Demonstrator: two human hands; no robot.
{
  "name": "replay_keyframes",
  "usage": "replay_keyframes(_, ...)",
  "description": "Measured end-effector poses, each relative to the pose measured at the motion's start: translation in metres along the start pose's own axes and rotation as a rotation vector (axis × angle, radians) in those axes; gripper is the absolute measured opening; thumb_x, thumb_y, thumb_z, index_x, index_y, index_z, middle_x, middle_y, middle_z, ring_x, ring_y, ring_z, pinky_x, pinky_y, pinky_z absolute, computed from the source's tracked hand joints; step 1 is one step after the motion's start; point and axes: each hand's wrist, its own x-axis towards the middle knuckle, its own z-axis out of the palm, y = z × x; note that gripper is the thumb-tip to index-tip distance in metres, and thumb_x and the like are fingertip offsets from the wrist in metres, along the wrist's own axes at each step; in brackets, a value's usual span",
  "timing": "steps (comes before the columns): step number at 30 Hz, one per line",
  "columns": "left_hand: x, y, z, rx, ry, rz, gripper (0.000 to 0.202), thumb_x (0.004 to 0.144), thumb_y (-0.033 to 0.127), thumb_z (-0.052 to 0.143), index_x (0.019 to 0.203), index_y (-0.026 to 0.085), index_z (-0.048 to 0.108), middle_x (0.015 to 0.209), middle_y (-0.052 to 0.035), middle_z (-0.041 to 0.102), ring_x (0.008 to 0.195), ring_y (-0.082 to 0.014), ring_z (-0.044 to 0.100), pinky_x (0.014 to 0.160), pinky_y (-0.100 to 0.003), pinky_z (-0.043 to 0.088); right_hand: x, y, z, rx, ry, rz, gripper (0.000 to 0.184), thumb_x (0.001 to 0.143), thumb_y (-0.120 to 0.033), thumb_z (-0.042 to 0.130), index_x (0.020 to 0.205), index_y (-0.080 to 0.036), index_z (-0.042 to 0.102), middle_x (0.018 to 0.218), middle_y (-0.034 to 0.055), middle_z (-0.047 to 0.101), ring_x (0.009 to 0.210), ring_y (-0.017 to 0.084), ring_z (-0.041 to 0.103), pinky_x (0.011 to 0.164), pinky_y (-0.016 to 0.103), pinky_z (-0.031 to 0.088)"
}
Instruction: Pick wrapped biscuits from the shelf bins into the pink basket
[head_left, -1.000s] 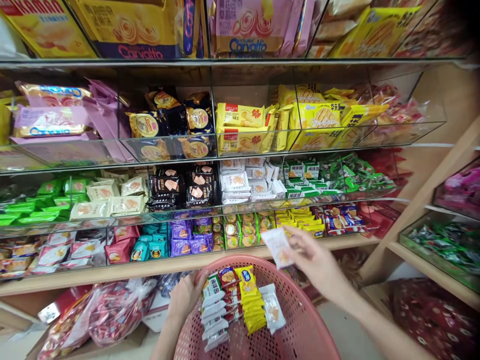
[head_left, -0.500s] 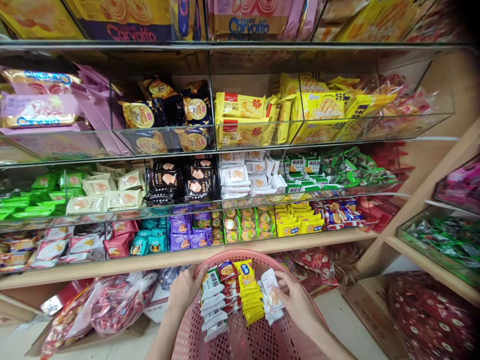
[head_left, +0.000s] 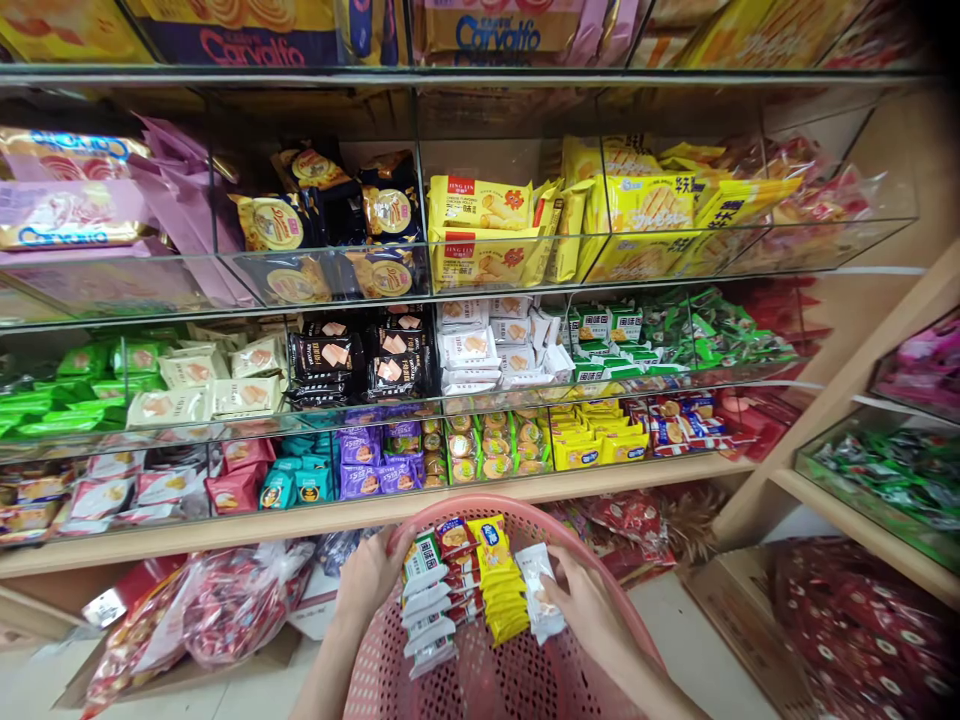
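Left hand (head_left: 367,582) clenched on the rim of a pink plastic mesh basket (head_left: 480,508), fingers curled over the edge, fingertips partly hidden by it. Right hand (head_left: 585,610) is over the basket, pinching a white foil-look snack packet (head_left: 537,590) between thumb and fingers. The packet's lower end is just beside the yellow packets; can't tell if it rests on them.

Basket holds a row of overlapping white-and-green wrapped packets (head_left: 427,610), red-wrapped packets (head_left: 459,575) partly covered by them, and a stack of small yellow packets (head_left: 501,590). Lower basket is cut off by the frame and the arms, so anything further down can't be made out.

Behind are wooden shelves (head_left: 525,482) carrying clear acrylic bins (head_left: 480,270) of wrapped biscuits in yellow, black, green and purple packs; most small print is unreadable. Top row of Carvalfo boxes (head_left: 240,45) is cut off by the frame. Red glossy bags (head_left: 232,612) sit low on the left. A cardboard box (head_left: 739,640) of red bags stands low on the right, partly out of frame.
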Motion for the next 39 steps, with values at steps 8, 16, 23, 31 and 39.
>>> replay_keyframes(8,-0.003,0.003,-0.003,-0.003,-0.003,-0.004,0.06,0.087,0.065,0.019,0.094,0.024,0.062,0.09,-0.0141,0.073,0.094,-0.0309,0.068,0.073,-0.035,0.047,-0.015,-0.016,-0.02,-0.178,0.005,0.013,0.046,0.088,-0.035,0.038,0.129,-0.017,0.048,0.123,0.0139,0.064,0.108,0.026,0.062,0.086,0.034,0.047)
replay_keyframes(16,-0.004,0.006,-0.005,0.0,-0.003,-0.014,0.057,0.086,0.064,0.02,0.089,0.024,0.06,0.086,-0.0141,0.072,0.093,-0.0326,0.068,0.07,-0.034,0.046,-0.052,-0.031,-0.039,-0.22,-0.277,-0.107,0.022,0.087,-0.026,0.041,0.086,-0.023,0.062,0.093,0.0051,0.071,0.086,0.02,0.065,0.073,0.029,0.045)
replay_keyframes(23,-0.006,0.004,-0.005,0.002,0.003,-0.007,0.059,0.087,0.065,0.017,0.09,0.024,0.059,0.089,-0.0128,0.073,0.094,-0.0299,0.068,0.07,-0.032,0.045,-0.054,-0.002,-0.013,-0.325,-0.531,-0.098,0.026,0.074,-0.016,0.054,0.097,-0.02,0.066,0.106,0.0092,0.069,0.102,0.024,0.06,0.084,0.03,0.042)
replay_keyframes(31,-0.005,0.005,-0.003,0.002,0.003,-0.012,0.058,0.087,0.064,0.019,0.093,0.024,0.061,0.09,-0.0131,0.073,0.095,-0.0308,0.068,0.071,-0.033,0.045,-0.034,-0.004,-0.015,-0.282,-0.524,-0.12,0.025,0.079,-0.018,0.051,0.1,-0.021,0.064,0.106,0.0091,0.068,0.102,0.025,0.06,0.083,0.031,0.041)
replay_keyframes(39,-0.005,0.004,-0.004,-0.02,0.006,-0.007,0.056,0.087,0.063,0.022,0.096,0.024,0.061,0.091,-0.013,0.073,0.096,-0.0301,0.068,0.072,-0.032,0.045,-0.025,-0.003,-0.012,-0.264,-0.485,-0.145,0.024,0.08,-0.018,0.047,0.096,-0.02,0.065,0.101,0.0105,0.069,0.097,0.026,0.062,0.077,0.031,0.042)
